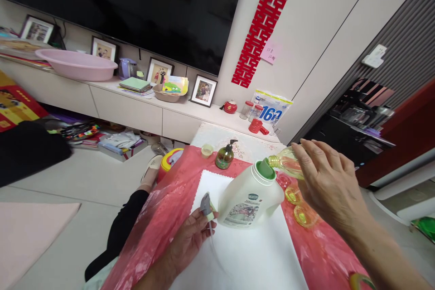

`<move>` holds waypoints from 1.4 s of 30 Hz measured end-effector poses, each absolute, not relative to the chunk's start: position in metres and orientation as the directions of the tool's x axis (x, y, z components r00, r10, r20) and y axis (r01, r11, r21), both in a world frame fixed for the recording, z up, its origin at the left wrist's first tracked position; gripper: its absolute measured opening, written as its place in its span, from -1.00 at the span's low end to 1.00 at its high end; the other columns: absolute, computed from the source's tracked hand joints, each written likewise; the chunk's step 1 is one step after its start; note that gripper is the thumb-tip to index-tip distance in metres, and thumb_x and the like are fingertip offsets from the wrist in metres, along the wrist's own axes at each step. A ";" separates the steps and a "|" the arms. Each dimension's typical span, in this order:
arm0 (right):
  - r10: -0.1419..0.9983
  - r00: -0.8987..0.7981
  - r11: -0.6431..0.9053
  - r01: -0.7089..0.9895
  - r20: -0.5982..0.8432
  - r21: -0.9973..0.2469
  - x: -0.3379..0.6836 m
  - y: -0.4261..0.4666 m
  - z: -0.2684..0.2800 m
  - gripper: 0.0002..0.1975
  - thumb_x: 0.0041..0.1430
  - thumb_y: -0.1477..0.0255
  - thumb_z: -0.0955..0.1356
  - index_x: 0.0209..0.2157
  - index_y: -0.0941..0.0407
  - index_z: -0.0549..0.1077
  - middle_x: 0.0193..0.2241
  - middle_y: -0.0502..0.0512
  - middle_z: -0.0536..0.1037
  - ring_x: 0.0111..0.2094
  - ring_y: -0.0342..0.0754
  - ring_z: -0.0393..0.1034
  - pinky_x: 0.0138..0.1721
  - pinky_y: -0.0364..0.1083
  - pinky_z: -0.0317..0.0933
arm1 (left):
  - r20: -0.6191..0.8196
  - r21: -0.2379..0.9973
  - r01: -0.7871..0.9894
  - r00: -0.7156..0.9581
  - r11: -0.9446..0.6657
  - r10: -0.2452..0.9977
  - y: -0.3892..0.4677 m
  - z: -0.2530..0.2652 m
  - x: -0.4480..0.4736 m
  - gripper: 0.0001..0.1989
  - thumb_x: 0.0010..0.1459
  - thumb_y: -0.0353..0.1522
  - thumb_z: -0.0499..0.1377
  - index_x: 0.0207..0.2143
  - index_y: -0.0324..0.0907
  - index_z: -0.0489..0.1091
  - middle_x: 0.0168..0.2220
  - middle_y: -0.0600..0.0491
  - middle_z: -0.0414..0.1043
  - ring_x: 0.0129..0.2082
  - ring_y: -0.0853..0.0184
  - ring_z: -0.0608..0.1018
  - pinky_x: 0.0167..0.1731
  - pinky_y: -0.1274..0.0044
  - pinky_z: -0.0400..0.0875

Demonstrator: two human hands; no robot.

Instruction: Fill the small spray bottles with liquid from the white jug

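My right hand (328,181) is closed round a clear bottle (288,162) with pale yellow liquid. The bottle lies tilted to the left, its neck at the green-rimmed mouth of a large whitish jug (249,201). Whether liquid is flowing out is too small to tell. Left of the jug, my left hand (190,238) pinches a grey spray pump head (206,206) whose thin clear tube hangs down. Upright on a white board (258,258) stands the jug, its printed label facing me. Behind it is a green pump bottle (224,157) with a black top.
A small pale cup (207,150) stands left of the pump bottle. Yellow and red transparent dishes (304,215) lie on the red plastic sheet (163,199) at right. Behind the table runs a low cabinet (180,122) with picture frames and a pink basin (76,64).
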State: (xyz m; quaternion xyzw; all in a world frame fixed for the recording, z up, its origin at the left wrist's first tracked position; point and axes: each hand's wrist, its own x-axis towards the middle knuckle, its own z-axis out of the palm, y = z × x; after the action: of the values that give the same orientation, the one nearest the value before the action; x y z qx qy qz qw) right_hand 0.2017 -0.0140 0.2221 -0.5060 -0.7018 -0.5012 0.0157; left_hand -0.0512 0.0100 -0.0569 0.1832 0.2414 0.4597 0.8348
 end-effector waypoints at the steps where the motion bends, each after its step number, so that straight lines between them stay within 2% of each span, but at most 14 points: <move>1: 0.696 -0.489 -0.014 0.723 0.525 0.691 0.202 -0.014 0.222 -0.49 0.14 0.56 0.25 0.14 0.24 0.39 0.16 0.26 0.39 0.16 0.21 0.26 -0.02 0.12 0.15 | -0.233 0.528 -0.679 0.462 0.510 0.856 0.010 -0.057 -0.051 -0.60 -0.04 -0.31 0.53 -0.15 -0.22 0.56 -0.13 -0.07 0.62 -0.31 0.35 0.60 -0.27 0.52 0.46; 13: 0.683 -0.502 -0.032 0.704 0.530 0.709 0.203 -0.014 0.225 -0.45 0.08 0.60 0.27 0.15 0.24 0.39 0.16 0.26 0.39 0.16 0.21 0.26 -0.02 0.12 0.14 | -0.237 0.509 -0.688 0.466 0.517 0.853 0.011 -0.060 -0.052 -0.64 -0.01 -0.34 0.51 -0.15 -0.21 0.58 -0.12 -0.07 0.63 -0.30 0.35 0.61 -0.22 0.51 0.48; 22: 0.687 -0.506 -0.029 0.699 0.522 0.715 0.202 -0.013 0.225 -0.47 0.11 0.60 0.26 0.15 0.24 0.39 0.17 0.26 0.39 0.17 0.21 0.26 -0.02 0.11 0.14 | -0.235 0.501 -0.695 0.464 0.516 0.854 0.010 -0.058 -0.052 -0.66 0.00 -0.36 0.50 -0.15 -0.22 0.57 -0.13 -0.08 0.64 -0.31 0.34 0.61 -0.24 0.51 0.47; 35: 0.685 -0.506 -0.027 0.701 0.524 0.712 0.202 -0.012 0.226 -0.48 0.12 0.60 0.26 0.15 0.22 0.39 0.16 0.25 0.39 0.17 0.21 0.25 -0.01 0.11 0.13 | -0.230 0.521 -0.684 0.465 0.512 0.855 0.011 -0.060 -0.051 -0.60 -0.04 -0.32 0.53 -0.14 -0.22 0.55 -0.13 -0.08 0.62 -0.30 0.34 0.59 -0.25 0.51 0.45; 42: 0.665 -0.526 -0.017 0.699 0.530 0.715 0.202 -0.011 0.228 -0.45 0.07 0.60 0.26 0.13 0.21 0.41 0.17 0.24 0.38 0.17 0.21 0.26 0.01 0.12 0.11 | -0.253 0.520 -0.679 0.457 0.519 0.852 0.012 -0.060 -0.050 -0.52 -0.14 -0.28 0.57 -0.15 -0.21 0.57 -0.14 -0.07 0.63 -0.31 0.34 0.59 -0.26 0.50 0.45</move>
State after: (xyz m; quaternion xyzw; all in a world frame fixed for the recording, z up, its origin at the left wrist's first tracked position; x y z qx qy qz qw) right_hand 0.2018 -0.0115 0.2278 -0.4865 -0.7010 -0.5212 0.0162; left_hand -0.0502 0.0123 -0.0602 0.1755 0.2477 0.4581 0.8354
